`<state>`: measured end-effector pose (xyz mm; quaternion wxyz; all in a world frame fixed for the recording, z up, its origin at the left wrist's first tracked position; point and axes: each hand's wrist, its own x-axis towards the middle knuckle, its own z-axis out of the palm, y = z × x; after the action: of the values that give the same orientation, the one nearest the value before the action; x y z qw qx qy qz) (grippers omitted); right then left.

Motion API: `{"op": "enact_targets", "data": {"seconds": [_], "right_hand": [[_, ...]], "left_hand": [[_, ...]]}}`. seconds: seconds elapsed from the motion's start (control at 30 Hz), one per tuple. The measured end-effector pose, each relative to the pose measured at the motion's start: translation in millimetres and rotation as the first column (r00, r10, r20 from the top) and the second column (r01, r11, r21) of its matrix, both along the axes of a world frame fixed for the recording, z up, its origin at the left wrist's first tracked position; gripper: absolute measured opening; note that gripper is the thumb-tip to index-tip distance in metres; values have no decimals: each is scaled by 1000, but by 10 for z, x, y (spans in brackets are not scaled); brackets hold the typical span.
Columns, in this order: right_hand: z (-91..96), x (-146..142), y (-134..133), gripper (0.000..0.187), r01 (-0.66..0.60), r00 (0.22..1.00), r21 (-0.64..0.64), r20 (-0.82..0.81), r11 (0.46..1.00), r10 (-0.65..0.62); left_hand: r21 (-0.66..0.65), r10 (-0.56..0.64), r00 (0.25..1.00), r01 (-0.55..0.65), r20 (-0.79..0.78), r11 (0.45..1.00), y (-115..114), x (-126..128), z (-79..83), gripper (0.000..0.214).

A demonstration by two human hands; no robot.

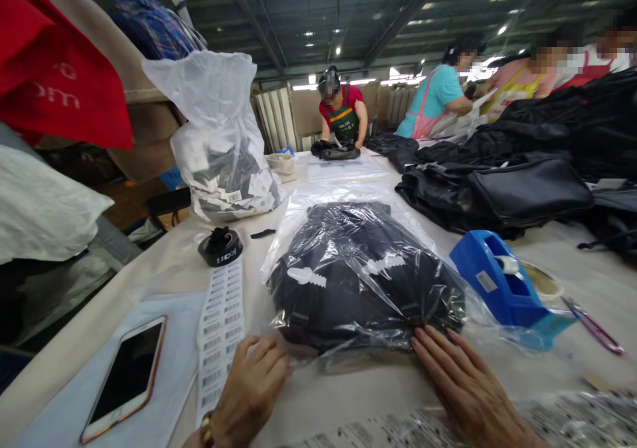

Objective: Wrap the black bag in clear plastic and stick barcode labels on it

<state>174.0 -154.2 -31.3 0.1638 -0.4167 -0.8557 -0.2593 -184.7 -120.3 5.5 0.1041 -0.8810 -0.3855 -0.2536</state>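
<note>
Clear plastic sleeve [485,318] around a black bag [343,302], lying on the pale surface [308,411] just beyond a person's two hands, which are apart. The right hand [458,378] lies flat, fingers extended, at the near edge; the left hand [259,385] curls near the opposite corner — whether it pinches plastic, I cannot tell. Light, even pressure should smooth creases best — tugging could tear it.

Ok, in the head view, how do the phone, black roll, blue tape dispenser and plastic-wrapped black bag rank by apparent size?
Largest to smallest:
1. Plastic-wrapped black bag
2. Blue tape dispenser
3. Phone
4. Black roll
</note>
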Motion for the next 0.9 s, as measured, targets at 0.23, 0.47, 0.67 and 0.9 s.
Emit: {"op": "enact_targets", "data": {"seconds": [0.23,0.47,0.67,0.9], "right_hand": [[-12,8,7,61,-1,1000,13,-24,1000,1],[16,3,11,62,-24,1000,28,-15,999,24],[-16,3,21,63,-17,999,43,-42,999,19],[-4,-8,19,64,-16,999,33,-46,999,17]], "left_hand": [[-2,52,997,-52,-55,999,169,-140,102,41],[25,57,998,-57,9,998,220,-172,20,36],[21,14,1000,-14,9,1000,165,-151,50,32],[62,20,1000,-21,7,998,99,-136,44,21]]}}
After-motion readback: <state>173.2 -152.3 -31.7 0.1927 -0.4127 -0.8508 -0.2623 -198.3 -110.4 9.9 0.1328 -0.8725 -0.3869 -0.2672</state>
